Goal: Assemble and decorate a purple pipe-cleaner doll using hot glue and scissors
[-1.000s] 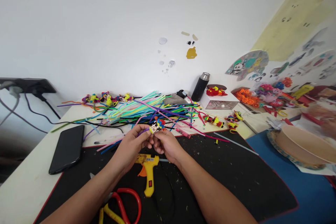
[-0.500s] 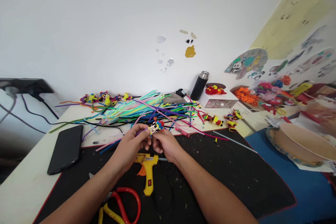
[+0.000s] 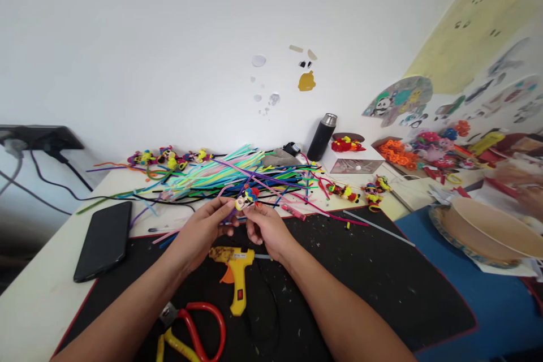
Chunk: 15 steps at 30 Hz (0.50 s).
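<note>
Both my hands meet above the black work mat [image 3: 382, 283]. My left hand [image 3: 203, 229] and my right hand [image 3: 265, 229] pinch a small pipe-cleaner figure [image 3: 246, 198] with a pale face and red, blue and yellow trim. A purple pipe cleaner runs from the figure through my left fingers. Just beneath my hands lies a yellow hot glue gun [image 3: 234, 277]. Behind them spreads a pile of coloured pipe cleaners [image 3: 237, 175].
A black phone [image 3: 104, 240] lies at the left, red-and-yellow pliers [image 3: 190, 331] at the near edge. Finished figures [image 3: 169, 157] line the back; more figures [image 3: 373, 192] sit right. A dark flask [image 3: 321, 137], a white box [image 3: 356, 161] and a round tan dish [image 3: 492, 232] stand right.
The figure has been turned a little and lifted slightly between my fingers; both hands stay in the same place. The camera has tipped slightly.
</note>
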{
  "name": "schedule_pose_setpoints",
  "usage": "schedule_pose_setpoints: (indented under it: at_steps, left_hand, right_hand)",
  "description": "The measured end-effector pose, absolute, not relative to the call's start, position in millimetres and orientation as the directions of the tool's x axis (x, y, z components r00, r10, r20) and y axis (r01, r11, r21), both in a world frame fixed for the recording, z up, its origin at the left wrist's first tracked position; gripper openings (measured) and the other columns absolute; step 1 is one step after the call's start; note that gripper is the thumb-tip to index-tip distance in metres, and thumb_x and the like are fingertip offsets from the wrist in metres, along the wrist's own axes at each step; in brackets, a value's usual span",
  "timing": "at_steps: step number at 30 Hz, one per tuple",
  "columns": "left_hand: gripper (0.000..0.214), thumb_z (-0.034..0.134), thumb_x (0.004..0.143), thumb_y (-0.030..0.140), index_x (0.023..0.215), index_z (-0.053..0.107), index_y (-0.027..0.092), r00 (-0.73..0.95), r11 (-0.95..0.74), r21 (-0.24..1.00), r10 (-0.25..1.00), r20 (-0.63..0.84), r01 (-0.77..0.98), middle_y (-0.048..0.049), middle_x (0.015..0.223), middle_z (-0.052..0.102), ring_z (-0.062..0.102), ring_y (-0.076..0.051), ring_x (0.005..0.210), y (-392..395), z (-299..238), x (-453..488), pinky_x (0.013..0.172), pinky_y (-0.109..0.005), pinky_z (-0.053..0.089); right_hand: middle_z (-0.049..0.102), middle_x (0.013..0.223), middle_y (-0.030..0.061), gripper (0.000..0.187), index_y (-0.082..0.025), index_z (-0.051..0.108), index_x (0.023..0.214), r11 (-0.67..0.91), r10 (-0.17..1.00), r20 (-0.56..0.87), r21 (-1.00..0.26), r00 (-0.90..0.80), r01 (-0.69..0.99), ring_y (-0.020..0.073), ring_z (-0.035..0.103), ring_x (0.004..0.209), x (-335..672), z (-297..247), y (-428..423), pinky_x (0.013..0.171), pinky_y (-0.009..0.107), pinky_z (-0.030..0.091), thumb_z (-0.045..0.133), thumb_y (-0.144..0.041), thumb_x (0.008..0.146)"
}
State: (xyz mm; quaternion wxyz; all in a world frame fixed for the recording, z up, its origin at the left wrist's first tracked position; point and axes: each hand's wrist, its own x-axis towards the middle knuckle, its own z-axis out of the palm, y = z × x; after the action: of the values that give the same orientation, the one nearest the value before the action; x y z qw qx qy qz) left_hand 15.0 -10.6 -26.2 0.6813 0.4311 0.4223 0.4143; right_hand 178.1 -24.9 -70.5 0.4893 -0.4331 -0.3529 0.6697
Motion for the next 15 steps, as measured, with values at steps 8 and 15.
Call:
schedule_pose_setpoints:
  at_steps: [8,15]
  left_hand:
    - [0.061,0.091,0.066,0.066,0.102,0.075,0.019,0.287,0.125,0.992,0.949,-0.127,0.024,-0.0076,0.097,0.076,0.070,-0.023,0.083,4,-23,0,0.070,-0.033,0.062]
    - [0.066,0.095,0.059,0.060,0.107,0.073,0.020,0.317,0.168,0.979,0.927,-0.198,0.119,-0.0071,0.098,0.081,0.075,-0.026,0.091,8,-24,-7,0.078,-0.034,0.059]
  right_hand:
    - [0.051,0.046,-0.0087,0.045,-0.017,0.068,0.086,-0.259,0.964,-0.217,-0.905,-0.157,-0.337,0.0070,0.038,0.033,179,-66,-27,0.036,0.022,0.015,0.079,-0.059,0.077]
    - [0.052,0.047,-0.0088,0.045,-0.017,0.069,0.087,-0.254,0.963,-0.207,-0.914,-0.175,-0.317,0.0063,0.039,0.034,179,-65,-28,0.036,0.021,0.016,0.078,-0.060,0.079]
